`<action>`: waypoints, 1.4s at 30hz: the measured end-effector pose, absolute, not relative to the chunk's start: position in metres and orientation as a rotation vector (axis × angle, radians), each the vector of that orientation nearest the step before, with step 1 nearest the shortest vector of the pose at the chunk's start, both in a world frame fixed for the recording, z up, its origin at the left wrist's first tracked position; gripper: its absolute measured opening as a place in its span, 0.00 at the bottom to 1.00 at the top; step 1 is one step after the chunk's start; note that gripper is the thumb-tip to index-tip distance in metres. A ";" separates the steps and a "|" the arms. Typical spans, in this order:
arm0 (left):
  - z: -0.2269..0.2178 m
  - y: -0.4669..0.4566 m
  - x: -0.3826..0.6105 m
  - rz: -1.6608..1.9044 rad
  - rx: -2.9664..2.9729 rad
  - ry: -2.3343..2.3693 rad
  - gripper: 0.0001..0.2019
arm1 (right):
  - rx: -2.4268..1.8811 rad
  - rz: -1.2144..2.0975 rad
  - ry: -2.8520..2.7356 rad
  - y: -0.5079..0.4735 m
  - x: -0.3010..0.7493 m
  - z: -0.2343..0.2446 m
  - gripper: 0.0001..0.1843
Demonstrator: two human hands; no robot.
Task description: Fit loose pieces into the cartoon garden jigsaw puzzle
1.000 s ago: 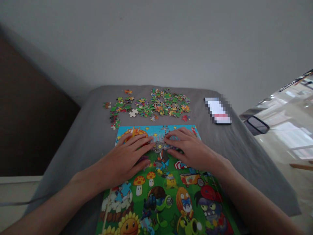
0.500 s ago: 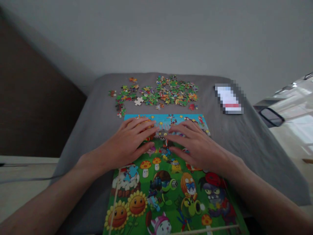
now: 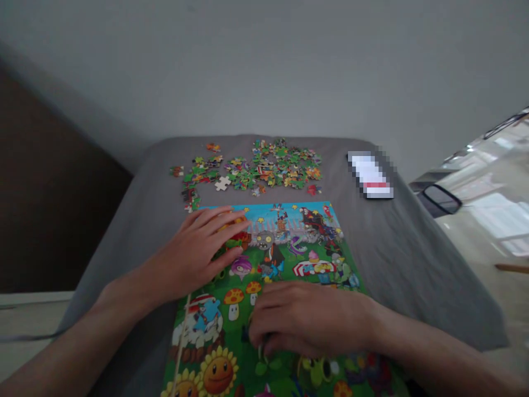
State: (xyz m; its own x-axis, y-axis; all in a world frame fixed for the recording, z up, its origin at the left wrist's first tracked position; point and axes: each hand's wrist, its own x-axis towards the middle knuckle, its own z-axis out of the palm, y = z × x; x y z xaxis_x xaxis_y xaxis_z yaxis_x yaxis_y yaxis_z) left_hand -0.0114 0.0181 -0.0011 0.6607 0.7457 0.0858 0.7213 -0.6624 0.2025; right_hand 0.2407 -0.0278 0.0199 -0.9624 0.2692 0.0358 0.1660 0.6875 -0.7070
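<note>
Cartoon puzzle board (image 3: 273, 262) on the grey-covered table (image 3: 384, 259), reaching toward its near edge.
It looks light, flat and stiff, perhaps slick-faced, so probably best held by opposite side edges; loose jigsaw pieces (image 3: 285, 168) lie toward the table's far edge. The left hand (image 3: 204, 248) spreads palm-down, fingers extended, over the board's far-left corner; the right hand (image 3: 301, 318) curls over its middle, and whether it grips anything cannot be told.

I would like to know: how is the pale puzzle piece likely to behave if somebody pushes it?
The pale puzzle piece looks small and thin, so it is probably light. It lies flat, so it would likely slide rather than roll. Its knobs might catch on the other loose pieces close by.
</note>
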 end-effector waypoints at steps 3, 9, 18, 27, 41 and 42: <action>-0.004 0.021 -0.014 0.268 2.732 1.190 0.26 | -0.591 1.324 -2.523 -0.007 0.261 0.029 0.04; -0.008 0.023 -0.015 0.272 2.740 1.143 0.25 | -1.168 1.349 -1.848 0.039 0.325 0.020 0.08; -0.013 0.029 -0.023 0.343 2.807 1.111 0.26 | -1.189 1.297 -1.948 0.059 0.357 0.012 0.07; -0.015 0.031 -0.024 0.314 2.862 1.066 0.27 | -1.316 1.415 -1.849 0.063 0.373 0.010 0.07; -0.018 0.030 -0.026 0.299 2.861 1.075 0.27 | -1.515 1.321 -1.998 0.069 0.378 0.007 0.08; -0.018 0.029 -0.026 0.298 2.854 1.085 0.27 | -1.525 1.319 -1.999 0.069 0.377 0.007 0.09</action>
State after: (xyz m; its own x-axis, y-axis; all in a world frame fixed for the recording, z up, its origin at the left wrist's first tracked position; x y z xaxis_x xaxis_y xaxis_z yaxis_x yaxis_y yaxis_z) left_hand -0.0258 0.0289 -0.0184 0.7313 0.6643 0.1546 0.6501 -0.7475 0.1369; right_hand 0.3771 0.0689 0.0070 -0.3905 0.8776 -0.2782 0.6008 0.0140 -0.7993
